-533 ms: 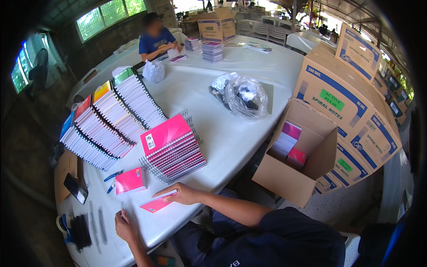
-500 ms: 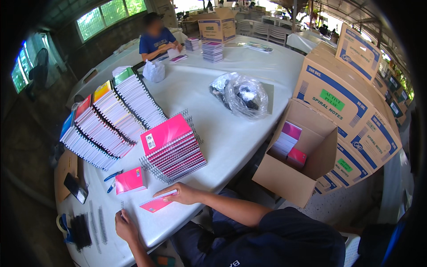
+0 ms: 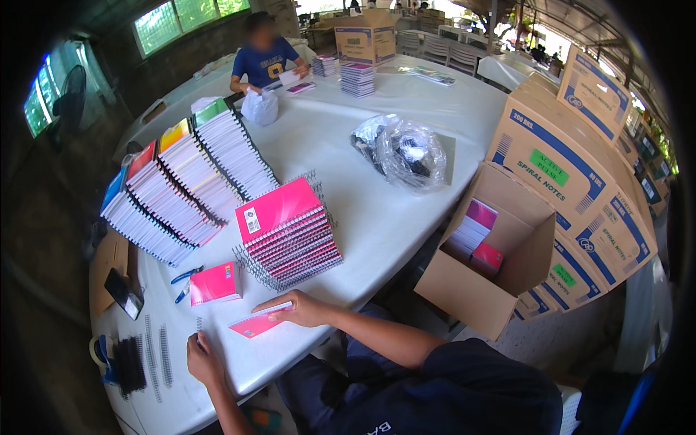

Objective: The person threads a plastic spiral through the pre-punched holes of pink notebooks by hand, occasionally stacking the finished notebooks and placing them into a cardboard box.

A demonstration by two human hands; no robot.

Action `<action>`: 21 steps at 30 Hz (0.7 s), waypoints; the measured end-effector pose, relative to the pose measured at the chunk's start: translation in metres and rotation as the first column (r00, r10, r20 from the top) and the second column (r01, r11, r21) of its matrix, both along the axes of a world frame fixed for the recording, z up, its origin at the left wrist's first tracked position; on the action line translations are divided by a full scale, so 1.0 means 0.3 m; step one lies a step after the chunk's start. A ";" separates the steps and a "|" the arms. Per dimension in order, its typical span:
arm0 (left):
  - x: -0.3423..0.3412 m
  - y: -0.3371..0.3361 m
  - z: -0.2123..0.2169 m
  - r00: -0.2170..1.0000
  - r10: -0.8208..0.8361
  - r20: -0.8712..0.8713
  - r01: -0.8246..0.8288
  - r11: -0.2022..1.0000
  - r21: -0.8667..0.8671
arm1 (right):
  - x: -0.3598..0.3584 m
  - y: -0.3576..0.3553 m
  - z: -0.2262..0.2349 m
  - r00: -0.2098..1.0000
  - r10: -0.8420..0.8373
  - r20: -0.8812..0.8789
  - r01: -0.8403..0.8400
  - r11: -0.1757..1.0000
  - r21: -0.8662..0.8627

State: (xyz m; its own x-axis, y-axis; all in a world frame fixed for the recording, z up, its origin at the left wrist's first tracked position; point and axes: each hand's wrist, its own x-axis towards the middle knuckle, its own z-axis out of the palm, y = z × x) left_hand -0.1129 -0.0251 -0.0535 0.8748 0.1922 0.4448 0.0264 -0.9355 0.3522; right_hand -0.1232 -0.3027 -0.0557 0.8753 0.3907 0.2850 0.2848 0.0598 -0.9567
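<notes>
My right hand (image 3: 303, 309) grips a small pink notebook (image 3: 251, 325) by its upper right end, tilted just above the near table edge. To its left, my left hand (image 3: 206, 360) is closed around a short wire coil (image 3: 199, 324) whose end pokes up past the fingers. Between and beyond the hands lies a small stack of pink notebooks (image 3: 215, 283), with blue-handled pliers (image 3: 186, 275) beside it. A tall pile of pink spiral notebooks (image 3: 284, 235) stands farther back, loose wire ends sticking out at its sides.
Rows of thick coloured notebooks (image 3: 177, 192), a phone (image 3: 123, 293), black coils (image 3: 131, 365) and a tape roll (image 3: 101, 351) are at left. A plastic bag (image 3: 409, 154) lies mid-table. An open carton (image 3: 464, 290) and stacked boxes (image 3: 573, 181) stand right. Another person (image 3: 264, 61) sits across.
My hands keep nearly the same places and grips. The view has shifted slightly. Across the table, the other person sits more upright, with one hand now at the white bag.
</notes>
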 end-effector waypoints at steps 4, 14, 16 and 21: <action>-0.004 -0.022 0.022 0.998 0.010 -0.067 -0.013 0.999 -0.045 | 0.003 -0.007 -0.005 0.999 0.005 -0.048 -0.005 1.000 0.010; -0.029 -0.021 0.132 0.920 -0.388 -0.064 0.298 0.795 -0.529 | 0.023 0.019 -0.035 0.989 0.050 -0.139 -0.032 0.991 0.132; -0.045 -0.062 0.193 0.856 -0.496 -0.148 0.319 0.730 -0.605 | 0.026 0.000 -0.053 0.988 0.022 -0.153 -0.007 0.995 0.098; -0.077 -0.075 0.222 0.793 -0.572 -0.210 0.368 0.725 -0.583 | 0.013 0.014 -0.025 0.994 -0.001 -0.108 0.012 0.995 0.100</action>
State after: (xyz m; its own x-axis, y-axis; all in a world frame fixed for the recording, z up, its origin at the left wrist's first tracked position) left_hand -0.1361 -0.0476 0.0130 0.9803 -0.1903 0.0534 -0.1527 -0.5576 0.8160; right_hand -0.1194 -0.2986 -0.0631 0.9054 0.3593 0.2261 0.1808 0.1556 -0.9711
